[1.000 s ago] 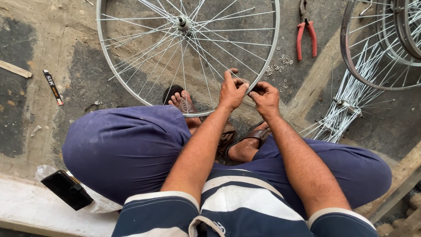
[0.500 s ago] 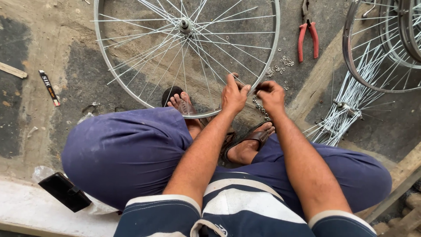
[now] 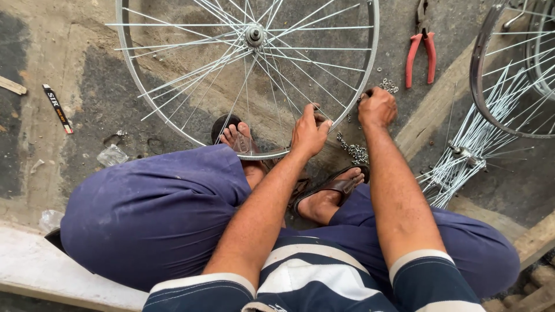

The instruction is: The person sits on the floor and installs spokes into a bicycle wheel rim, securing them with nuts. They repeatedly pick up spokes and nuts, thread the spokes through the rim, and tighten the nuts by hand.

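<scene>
Gripping thin steel spokes (image 3: 289, 81): left hand (image 3: 309, 133), right hand (image 3: 377, 108).

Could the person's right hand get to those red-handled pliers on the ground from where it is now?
Probably yes. The right hand sits at the wheel rim, and the red-handled pliers lie just beyond on bare ground, outside the rim, with nothing between them.

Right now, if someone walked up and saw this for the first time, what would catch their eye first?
Most likely the big spoked bicycle wheel lying on the concrete floor at the top, with the left hand on its near rim and the right hand at its right edge. Next, the red-handled pliers at upper right, and the bundle of loose spokes on the right.
</scene>
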